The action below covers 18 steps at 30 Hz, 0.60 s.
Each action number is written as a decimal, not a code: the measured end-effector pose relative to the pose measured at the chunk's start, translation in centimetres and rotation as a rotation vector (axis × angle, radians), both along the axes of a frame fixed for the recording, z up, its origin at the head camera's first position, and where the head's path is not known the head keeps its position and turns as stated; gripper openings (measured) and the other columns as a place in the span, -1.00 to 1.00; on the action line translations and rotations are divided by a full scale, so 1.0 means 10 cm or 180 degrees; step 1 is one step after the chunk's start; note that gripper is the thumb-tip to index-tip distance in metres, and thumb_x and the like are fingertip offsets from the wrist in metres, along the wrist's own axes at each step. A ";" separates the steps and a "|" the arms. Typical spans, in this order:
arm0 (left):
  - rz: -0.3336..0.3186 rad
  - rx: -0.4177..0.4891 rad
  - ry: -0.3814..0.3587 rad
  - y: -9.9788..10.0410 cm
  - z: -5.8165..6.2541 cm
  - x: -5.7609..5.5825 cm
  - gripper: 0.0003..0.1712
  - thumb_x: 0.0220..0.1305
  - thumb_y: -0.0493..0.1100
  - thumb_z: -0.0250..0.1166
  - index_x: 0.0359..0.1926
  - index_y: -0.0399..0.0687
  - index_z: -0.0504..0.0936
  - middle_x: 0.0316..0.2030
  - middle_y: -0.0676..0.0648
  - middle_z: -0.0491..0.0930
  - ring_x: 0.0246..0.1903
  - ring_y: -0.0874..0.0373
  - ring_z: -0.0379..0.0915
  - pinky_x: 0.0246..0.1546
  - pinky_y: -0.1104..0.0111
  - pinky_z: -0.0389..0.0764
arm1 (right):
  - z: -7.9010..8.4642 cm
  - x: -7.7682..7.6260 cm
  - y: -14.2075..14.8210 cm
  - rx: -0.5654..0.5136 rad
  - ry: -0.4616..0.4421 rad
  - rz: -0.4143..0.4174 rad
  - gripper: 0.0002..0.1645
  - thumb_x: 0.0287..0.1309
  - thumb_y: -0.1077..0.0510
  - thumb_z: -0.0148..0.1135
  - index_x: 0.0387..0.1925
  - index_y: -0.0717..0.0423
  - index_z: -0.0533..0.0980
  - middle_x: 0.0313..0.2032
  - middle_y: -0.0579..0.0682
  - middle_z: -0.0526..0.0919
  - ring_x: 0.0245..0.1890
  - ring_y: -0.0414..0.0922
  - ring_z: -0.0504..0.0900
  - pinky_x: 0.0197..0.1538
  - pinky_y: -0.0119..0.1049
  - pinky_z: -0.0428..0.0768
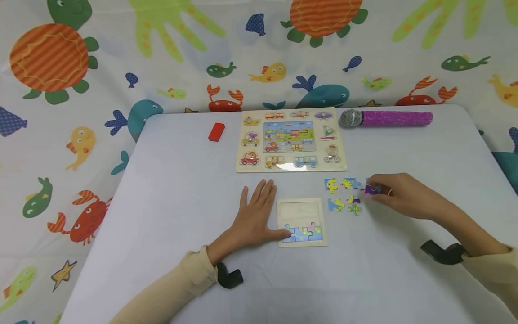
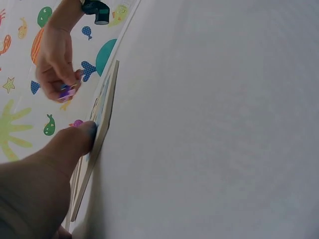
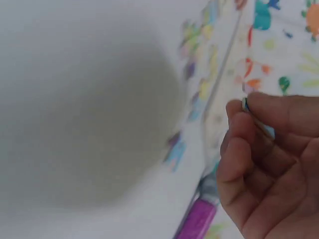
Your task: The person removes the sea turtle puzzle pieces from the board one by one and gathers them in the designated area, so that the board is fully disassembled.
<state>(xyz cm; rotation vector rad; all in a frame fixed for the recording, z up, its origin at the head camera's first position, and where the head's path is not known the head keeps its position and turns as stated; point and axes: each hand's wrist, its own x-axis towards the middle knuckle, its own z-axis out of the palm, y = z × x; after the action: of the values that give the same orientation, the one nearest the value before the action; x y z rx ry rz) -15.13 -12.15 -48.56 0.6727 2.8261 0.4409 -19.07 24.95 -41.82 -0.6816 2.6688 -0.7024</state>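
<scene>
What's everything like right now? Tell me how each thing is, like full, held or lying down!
Puzzle tray: bottom row filled, upper part bare
Loose pieces: outside the puzzle tray, picture side up
Left hand: spread, thumb on the puzzle tray
Right hand: pinching a piece
Held piece: lifted
Picture board: lying flat, picture side up
Microphone: lying on its side
Red block: lying down

The right hand's grip [image 1: 398, 194] is hiding most of the puzzle piece [image 1: 371, 189] it is pinching, whose print is showing too small to read. The left hand's grip [image 1: 256, 225] is covering a bit of the wooden frame [image 1: 305, 244] with its thumb. In the right wrist view, loose pieces [image 3: 174, 156] are blurring, and the bottom edge is cutting off the microphone [image 3: 198, 220]. Head-view edges are cropping both sleeves [image 1: 170, 285].
</scene>
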 end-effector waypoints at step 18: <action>-0.0003 0.0010 0.0025 0.01 0.02 0.01 0.45 0.05 0.54 0.37 0.62 -0.21 -0.11 0.63 -0.12 -0.23 0.60 0.00 -0.52 0.45 -0.21 -0.48 | -0.27 0.14 0.20 0.0503 0.0268 -0.0044 -0.58 0.11 0.18 0.52 0.02 0.19 0.66 -0.09 0.09 0.63 -0.32 -0.14 0.52 -0.31 -0.25 0.60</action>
<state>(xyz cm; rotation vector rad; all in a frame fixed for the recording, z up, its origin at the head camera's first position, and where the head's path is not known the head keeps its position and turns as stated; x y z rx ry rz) -15.03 -12.03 -48.31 0.6778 2.8328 0.4438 -17.65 26.91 -44.53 -0.6645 2.7714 -0.4693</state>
